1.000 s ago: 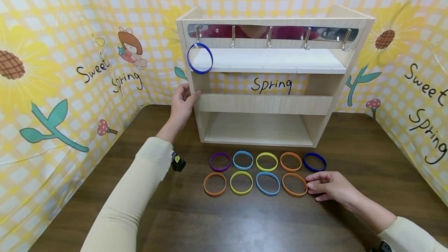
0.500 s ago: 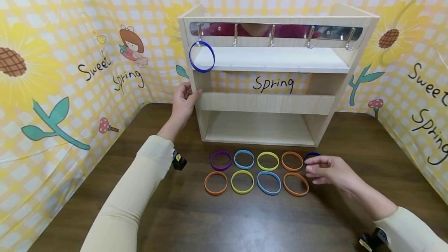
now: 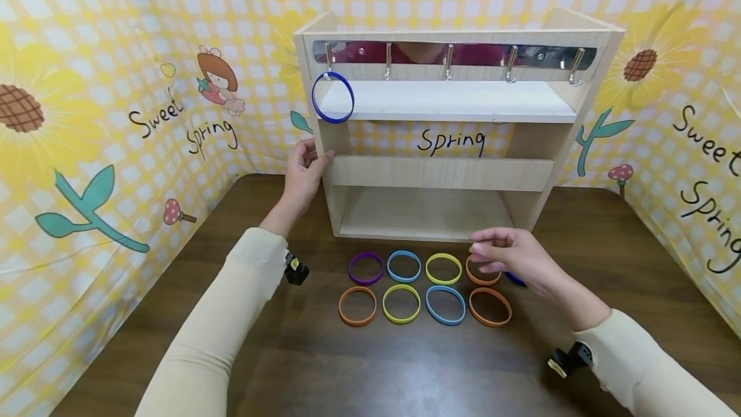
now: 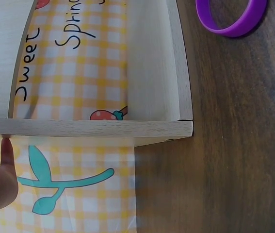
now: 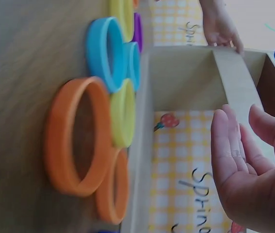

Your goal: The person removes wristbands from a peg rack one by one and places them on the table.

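Observation:
My left hand (image 3: 301, 179) grips the left side panel of a pale wooden shelf unit (image 3: 440, 174), thumb in front and fingers behind. From the unit's leftmost hook hangs a blue silicone wristband (image 3: 334, 121). My right hand (image 3: 518, 259) hovers over the right end of the wristband rows, its fingers extended and thumb apart, holding nothing in the right wrist view. Beneath it, an orange wristband (image 3: 483, 284) and a dark blue wristband (image 3: 515, 280) are partly hidden. A purple wristband (image 3: 365, 283) marks the back row's left end, nearest the unit's left front corner.
Two rows of wristbands lie before the unit, including a yellow one (image 3: 401, 322), a light blue one (image 3: 445, 324) and an orange one (image 3: 490, 325). A metal strip (image 3: 419, 53) with several hooks spans the unit's top. Patterned cloth (image 3: 173, 82) surrounds the brown table (image 3: 324, 372).
My right hand has moved from beside the front right orange wristband, past the dark blue one, to above the back orange one. The left hand keeps its hold on the shelf unit.

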`<state>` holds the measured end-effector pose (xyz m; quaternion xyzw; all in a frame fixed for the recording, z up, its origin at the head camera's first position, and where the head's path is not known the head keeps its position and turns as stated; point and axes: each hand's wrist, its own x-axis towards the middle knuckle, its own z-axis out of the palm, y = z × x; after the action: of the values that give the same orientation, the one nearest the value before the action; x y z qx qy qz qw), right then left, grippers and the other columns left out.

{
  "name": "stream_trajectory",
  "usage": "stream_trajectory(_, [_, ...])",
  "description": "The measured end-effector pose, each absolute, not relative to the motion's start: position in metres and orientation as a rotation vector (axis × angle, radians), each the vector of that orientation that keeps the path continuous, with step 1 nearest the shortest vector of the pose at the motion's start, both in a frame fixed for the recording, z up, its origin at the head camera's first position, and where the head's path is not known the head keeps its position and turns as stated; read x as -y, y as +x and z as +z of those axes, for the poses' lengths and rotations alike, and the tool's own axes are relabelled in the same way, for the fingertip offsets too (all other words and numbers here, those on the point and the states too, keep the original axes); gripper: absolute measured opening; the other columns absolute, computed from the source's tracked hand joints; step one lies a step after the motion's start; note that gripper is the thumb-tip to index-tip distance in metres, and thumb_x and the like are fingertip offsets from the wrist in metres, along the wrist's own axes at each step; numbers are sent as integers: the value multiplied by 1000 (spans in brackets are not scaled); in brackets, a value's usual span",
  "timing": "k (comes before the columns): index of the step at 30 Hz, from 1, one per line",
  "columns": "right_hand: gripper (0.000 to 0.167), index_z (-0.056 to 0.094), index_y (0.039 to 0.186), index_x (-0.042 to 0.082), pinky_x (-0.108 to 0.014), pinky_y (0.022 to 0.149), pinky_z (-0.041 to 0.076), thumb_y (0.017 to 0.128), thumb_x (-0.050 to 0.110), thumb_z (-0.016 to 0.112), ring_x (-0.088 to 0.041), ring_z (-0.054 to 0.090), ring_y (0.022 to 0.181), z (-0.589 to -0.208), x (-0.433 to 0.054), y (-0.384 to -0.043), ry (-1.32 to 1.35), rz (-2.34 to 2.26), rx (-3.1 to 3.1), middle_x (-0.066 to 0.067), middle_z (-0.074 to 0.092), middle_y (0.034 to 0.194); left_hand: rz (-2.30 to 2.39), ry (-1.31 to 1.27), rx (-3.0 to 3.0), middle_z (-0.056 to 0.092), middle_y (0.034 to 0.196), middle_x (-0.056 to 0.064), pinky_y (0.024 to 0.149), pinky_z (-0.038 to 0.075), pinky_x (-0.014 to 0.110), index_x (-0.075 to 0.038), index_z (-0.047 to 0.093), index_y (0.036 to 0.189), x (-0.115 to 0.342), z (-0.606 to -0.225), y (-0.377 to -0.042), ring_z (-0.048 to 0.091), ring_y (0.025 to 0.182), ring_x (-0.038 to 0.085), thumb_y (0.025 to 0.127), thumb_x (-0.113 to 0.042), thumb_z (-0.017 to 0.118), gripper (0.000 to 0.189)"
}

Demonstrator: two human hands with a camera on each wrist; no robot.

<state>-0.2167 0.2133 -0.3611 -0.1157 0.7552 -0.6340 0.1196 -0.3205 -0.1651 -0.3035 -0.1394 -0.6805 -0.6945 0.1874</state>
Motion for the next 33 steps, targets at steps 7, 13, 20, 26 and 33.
stream_trajectory(7, [34, 56, 121, -12, -39, 78, 56, 93, 6, 64, -23, 69, 92, -350, -177, -233, -373, -1988, -2159, -13, 69, 100, -1945, -393, 1883, 60, 107, 7, 80, 48, 26, 7, 53, 121, 166, -302, -321, 57, 97, 14, 91, 1, 61, 32])
stream_trajectory(13, [29, 58, 119, -9, -39, 77, 56, 94, 6, 63, -22, 69, 91, -339, -151, -241, -391, -2069, -2159, -13, 68, 104, -1948, -404, 1874, 58, 116, 24, 79, 49, 26, 10, 52, 123, 164, -302, -321, 58, 96, 14, 91, 2, 61, 34])
stream_trajectory(20, [31, 59, 119, -6, -39, 80, 55, 95, 12, 65, -31, 65, 102, -326, -127, -248, -441, -2141, -2112, -17, 66, 111, -1969, -395, 1878, 51, 123, 34, 79, 48, 26, 14, 47, 127, 164, -302, -319, 57, 97, 14, 91, 1, 60, 40])
stream_trajectory(26, [35, 58, 122, -7, -40, 83, 54, 94, 11, 66, -26, 66, 101, -310, -104, -257, -457, -2203, -2078, -22, 62, 119, -1974, -389, 1864, 58, 114, 26, 79, 48, 26, 11, 51, 122, 165, -303, -318, 58, 96, 13, 90, 1, 61, 35])
stream_trajectory(33, [36, 57, 125, -6, -37, 83, 54, 94, 10, 65, -30, 63, 106, -291, -80, -266, -537, -2311, -2010, -22, 62, 119, -1973, -397, 1866, 60, 105, 6, 79, 49, 27, 10, 52, 123, 165, -306, -322, 58, 96, 13, 90, 2, 60, 34])
